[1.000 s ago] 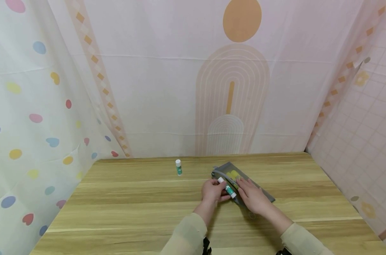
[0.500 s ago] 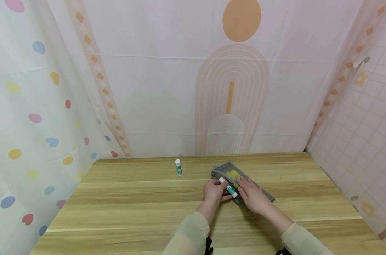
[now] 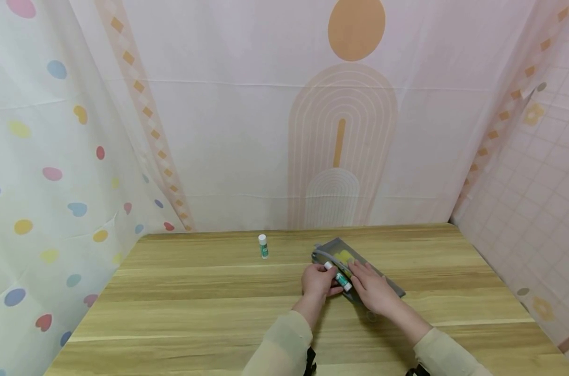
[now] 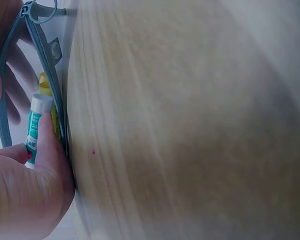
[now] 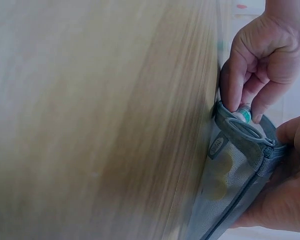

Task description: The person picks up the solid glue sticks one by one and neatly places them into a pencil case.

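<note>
In the head view my left hand (image 3: 316, 282) pinches a glue stick (image 3: 342, 281) with a white cap and green label. It lies along the open mouth of a grey mesh zip pouch (image 3: 333, 245), and in the left wrist view the stick (image 4: 33, 132) is between the two zipper edges. My right hand (image 3: 376, 293) lies over the pouch's upper side, fingers across the mesh, thumb over the zipper edge. Yellow things (image 3: 344, 256) show through the mesh; beside the stick, one looks like a yellow tube (image 4: 56, 117). The left fingertips partly hide the stick in the right wrist view.
Another glue stick (image 3: 263, 248) stands upright at the back of the wooden table (image 3: 195, 303), left of the pouch. A ring zipper pull (image 3: 371, 317) hangs from the pouch's near end. Patterned curtains (image 3: 237, 156) close off the back and both sides.
My left hand has shifted slightly right with the glue stick, closer in to the pouch's mouth. The right hand and the pouch have stayed in place.
</note>
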{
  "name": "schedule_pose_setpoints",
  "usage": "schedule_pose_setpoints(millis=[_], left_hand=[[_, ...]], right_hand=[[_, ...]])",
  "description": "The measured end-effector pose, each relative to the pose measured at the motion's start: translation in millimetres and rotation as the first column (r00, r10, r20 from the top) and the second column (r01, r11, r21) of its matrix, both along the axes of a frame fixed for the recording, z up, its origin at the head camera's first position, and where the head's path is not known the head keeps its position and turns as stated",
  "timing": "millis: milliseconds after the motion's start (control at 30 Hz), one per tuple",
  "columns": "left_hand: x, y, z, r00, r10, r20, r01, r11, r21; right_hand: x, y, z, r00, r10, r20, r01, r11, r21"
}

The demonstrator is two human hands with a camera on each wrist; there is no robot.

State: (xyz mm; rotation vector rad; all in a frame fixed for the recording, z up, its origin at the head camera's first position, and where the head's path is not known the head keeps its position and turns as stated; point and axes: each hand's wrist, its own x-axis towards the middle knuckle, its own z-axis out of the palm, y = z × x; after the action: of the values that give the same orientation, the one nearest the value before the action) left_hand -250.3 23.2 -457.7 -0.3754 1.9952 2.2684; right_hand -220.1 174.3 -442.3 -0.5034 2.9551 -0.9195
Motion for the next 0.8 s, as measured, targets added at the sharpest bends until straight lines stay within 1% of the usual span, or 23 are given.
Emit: schedule_pose_setpoints(millis=[167, 433, 800], left_hand=[[0.2, 0.8, 1.0, 1.000, 0.004, 0.008, -0.004, 1.000, -0.007], [-0.7, 0.2, 0.7, 1.000, 0.007, 0.010, -0.007, 1.000, 0.018], [1.3, -1.2, -0.7, 1.000, -0.006, 0.022, 0.006, 1.000, -0.009]], right_hand=[[-0.3, -0.4, 0.4, 1.000, 0.002, -0.005, -0.002, 1.000, -0.001], [-1.3, -0.9, 1.6, 1.000, 0.006, -0.012, -0.006, 1.000, 0.003], [-0.6, -0.1, 1.5, 1.000, 0.008, -0.027, -0.008, 1.000, 0.009]])
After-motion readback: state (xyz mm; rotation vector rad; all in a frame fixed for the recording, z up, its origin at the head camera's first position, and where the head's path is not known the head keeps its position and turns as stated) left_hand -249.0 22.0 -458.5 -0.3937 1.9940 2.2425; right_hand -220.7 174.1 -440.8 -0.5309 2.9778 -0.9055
